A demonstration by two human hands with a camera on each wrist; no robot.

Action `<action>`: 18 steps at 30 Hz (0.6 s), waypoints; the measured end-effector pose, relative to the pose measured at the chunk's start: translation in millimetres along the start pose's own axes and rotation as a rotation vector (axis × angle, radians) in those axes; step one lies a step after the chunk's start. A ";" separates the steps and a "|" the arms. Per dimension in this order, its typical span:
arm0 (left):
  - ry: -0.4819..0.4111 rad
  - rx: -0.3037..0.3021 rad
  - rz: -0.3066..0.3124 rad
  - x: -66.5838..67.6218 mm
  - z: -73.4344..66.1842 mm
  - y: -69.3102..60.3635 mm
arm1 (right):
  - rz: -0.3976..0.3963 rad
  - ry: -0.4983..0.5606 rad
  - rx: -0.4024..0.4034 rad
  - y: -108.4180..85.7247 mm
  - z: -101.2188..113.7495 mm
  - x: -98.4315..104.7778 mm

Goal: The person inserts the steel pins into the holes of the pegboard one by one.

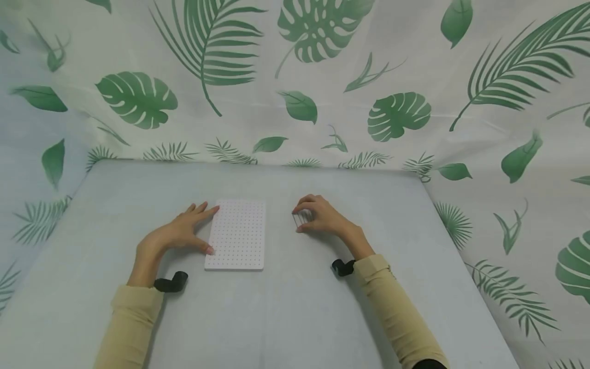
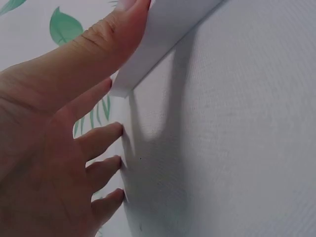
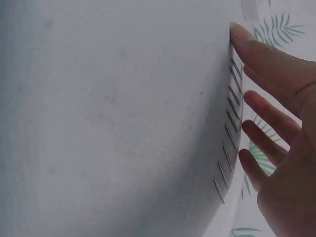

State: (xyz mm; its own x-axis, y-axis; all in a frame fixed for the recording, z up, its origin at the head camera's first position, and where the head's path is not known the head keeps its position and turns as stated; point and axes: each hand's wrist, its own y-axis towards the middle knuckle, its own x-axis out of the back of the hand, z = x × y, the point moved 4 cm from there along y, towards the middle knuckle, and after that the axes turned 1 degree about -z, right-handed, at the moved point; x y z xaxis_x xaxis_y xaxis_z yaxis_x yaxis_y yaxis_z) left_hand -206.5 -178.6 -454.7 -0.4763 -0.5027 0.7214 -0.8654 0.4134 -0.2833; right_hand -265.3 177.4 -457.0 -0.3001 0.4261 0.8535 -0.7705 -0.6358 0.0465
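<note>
A white board with a grid of small holes [image 1: 237, 236] lies flat on the table. My left hand [image 1: 177, 233] is at its left side, fingers spread, with the thumb and index fingertips touching the board's edge [image 2: 163, 34]. The other left fingertips rest on the table, seen in the left wrist view. To the right of the board, several thin metal pins [image 3: 232, 121] lie side by side in a row on the table. My right hand [image 1: 320, 215] arches over this row, thumb on the near side and fingers on the far side. Whether the thumb touches the end pin I cannot tell.
A pale grey-white table surface [image 1: 299, 307] extends under both arms. Behind it and at the sides hang white sheets with green leaf prints [image 1: 322, 113]. A black wrist camera [image 1: 172, 282] sits at the left cuff and another camera [image 1: 343, 267] at the right.
</note>
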 end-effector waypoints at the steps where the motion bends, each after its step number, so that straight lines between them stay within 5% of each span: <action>1: 0.001 0.001 0.000 -0.2 0.5 -0.5 | 0.000 -0.001 -0.002 0.1 0.0 -0.6; 7: -0.012 -0.006 -0.005 0.0 2.5 -2.1 | -0.021 -0.007 -0.038 1.4 0.2 -3.2; 18: -0.004 -0.016 -0.016 -2.6 3.7 0.4 | -0.181 0.019 -0.043 0.9 3.5 -3.5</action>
State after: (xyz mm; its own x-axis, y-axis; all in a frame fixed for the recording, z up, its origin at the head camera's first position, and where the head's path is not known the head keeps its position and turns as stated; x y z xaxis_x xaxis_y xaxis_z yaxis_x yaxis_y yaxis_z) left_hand -206.2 -179.9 -459.0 -0.4633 -0.5125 0.7230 -0.8703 0.4171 -0.2620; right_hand -263.0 173.1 -458.1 -0.1651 0.5434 0.8231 -0.8361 -0.5197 0.1755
